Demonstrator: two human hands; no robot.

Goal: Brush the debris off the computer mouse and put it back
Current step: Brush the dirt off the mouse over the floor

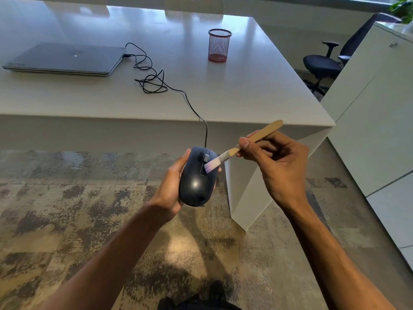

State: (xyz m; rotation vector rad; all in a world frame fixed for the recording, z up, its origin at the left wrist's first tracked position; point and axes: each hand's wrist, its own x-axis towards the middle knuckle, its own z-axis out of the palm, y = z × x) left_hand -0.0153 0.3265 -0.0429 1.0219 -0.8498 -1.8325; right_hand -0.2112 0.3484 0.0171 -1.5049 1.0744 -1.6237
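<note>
Brushing works best with light strokes away from the wheel: left hand [169, 186] grips the mouse [196, 177] off the desk [245, 90] edge, right hand [274, 162] pinches the brush [225, 156].

Office. White table [245, 90] carrying closed laptop [64, 58], mesh pen cup [219, 45]; swivel chair [324, 63] far right, white cabinets [380, 108], carpet tiles [67, 209].

One mouse [197, 177], one brush [243, 145], one laptop [64, 58], one mesh cup [219, 45], one chair [324, 63], two hands: left [171, 186], right [277, 162].
</note>
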